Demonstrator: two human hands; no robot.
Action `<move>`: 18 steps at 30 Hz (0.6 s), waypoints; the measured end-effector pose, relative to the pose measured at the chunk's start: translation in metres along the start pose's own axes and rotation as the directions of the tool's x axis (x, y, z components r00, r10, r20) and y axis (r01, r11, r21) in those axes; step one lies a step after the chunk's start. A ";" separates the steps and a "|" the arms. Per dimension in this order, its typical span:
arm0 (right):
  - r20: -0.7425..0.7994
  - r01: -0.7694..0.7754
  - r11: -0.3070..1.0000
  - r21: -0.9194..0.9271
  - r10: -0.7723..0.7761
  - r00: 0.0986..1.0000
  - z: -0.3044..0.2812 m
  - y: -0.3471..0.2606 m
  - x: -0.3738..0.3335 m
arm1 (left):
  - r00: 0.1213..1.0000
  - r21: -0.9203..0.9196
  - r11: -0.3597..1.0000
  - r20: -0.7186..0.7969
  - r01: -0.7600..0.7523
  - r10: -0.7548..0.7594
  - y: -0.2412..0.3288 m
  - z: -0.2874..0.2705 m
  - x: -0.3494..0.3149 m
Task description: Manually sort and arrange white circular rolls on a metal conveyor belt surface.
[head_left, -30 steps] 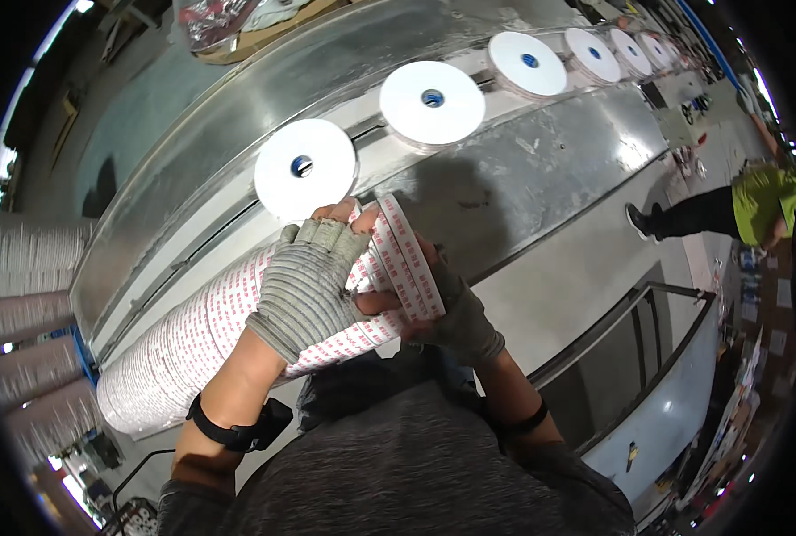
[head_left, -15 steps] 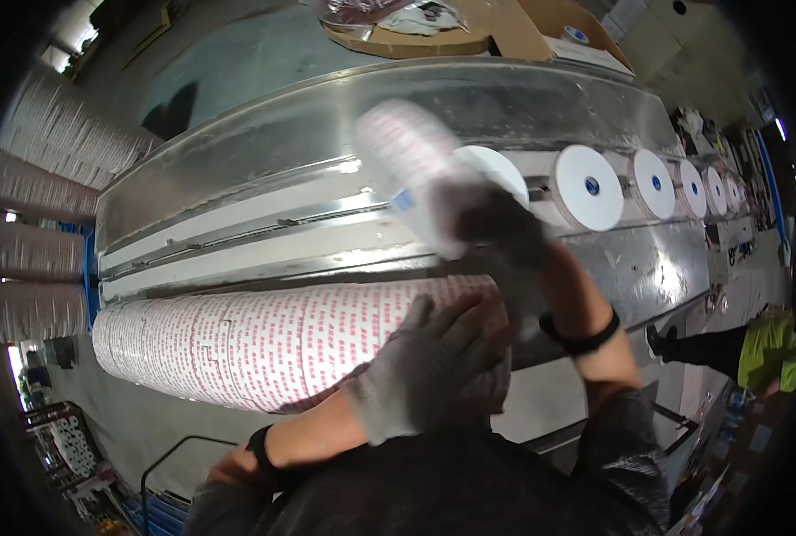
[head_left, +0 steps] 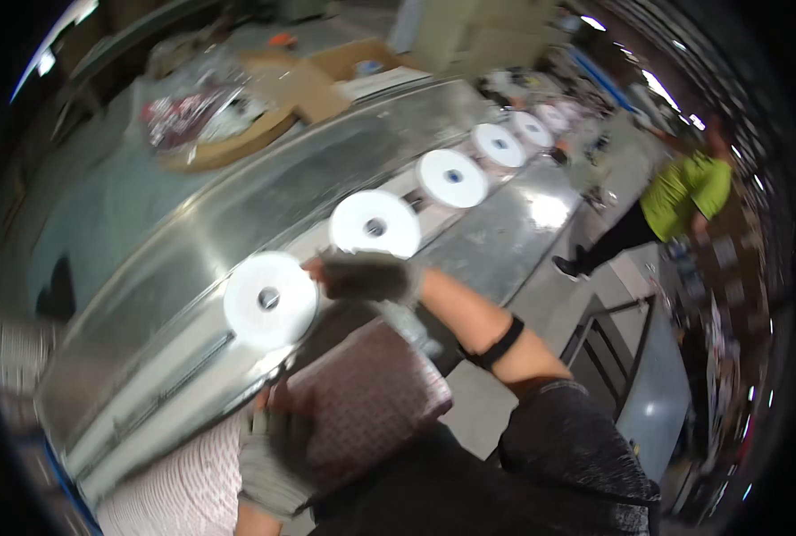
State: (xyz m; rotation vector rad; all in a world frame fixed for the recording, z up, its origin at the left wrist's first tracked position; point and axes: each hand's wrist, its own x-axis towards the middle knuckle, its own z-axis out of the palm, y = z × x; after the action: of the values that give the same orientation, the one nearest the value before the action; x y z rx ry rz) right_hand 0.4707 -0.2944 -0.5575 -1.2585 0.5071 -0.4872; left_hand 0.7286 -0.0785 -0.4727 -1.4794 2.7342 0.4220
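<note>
Right hand in grey fingerless glove point(head_left: 369, 277) at right rim of flat white disc-shaped roll point(head_left: 248, 314) on silver metal bench point(head_left: 237, 214), grip unclear; roll lies left, axis upright. Left hand point(head_left: 275, 460) farther, near side, closure unclear.

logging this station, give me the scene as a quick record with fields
left hand: gloved, on or just over printed rolls, blurred
right hand: gloved, at the edge of the nearest white disc, grip unclear
discs: in a row along the metal bench
beyond bench: open carton
far right: person in green top
</note>
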 end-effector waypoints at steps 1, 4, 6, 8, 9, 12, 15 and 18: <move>-0.165 -0.071 0.834 -0.548 -0.024 0.986 -0.012 0.013 -0.047 | 1.000 -0.060 0.998 -0.005 0.026 -0.026 -0.003 0.011 0.003; -0.344 -0.163 0.915 -0.369 0.028 0.938 0.040 -0.008 -0.149 | 0.997 -0.157 0.985 0.027 0.069 -0.065 -0.013 0.019 0.017; -0.341 -0.189 0.912 -0.364 0.058 0.938 0.089 0.009 -0.178 | 0.993 -0.184 0.980 0.096 0.078 -0.061 -0.014 0.019 0.029; -0.619 -0.229 0.880 -0.415 -0.089 0.780 0.129 0.011 -0.184 | 0.999 -0.121 0.992 -0.029 -0.046 0.042 -0.010 0.022 0.031; -0.613 -0.272 0.839 -0.472 -0.090 0.785 0.124 0.018 -0.188 | 0.997 -0.093 0.994 -0.049 -0.061 0.057 -0.002 0.018 0.036; -0.614 -0.158 0.872 -0.463 -0.188 0.767 0.087 0.026 -0.197 | 0.999 -0.203 0.979 -0.039 -0.021 0.013 0.013 0.028 0.065; -0.636 -0.012 0.955 -0.295 -0.187 0.749 0.037 0.025 -0.213 | 0.998 -0.355 0.934 -0.036 0.027 -0.043 0.035 0.048 0.110; -0.620 -0.067 0.964 -0.257 -0.112 0.776 0.014 0.030 -0.235 | 0.997 -0.317 0.946 0.066 0.068 -0.050 0.072 0.017 0.125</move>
State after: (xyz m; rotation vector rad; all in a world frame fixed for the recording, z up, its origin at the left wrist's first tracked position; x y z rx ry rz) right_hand 0.2946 -0.1351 -0.5622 -1.3436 1.1641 -0.8989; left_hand 0.5984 -0.1399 -0.4886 -1.5779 2.6640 0.9283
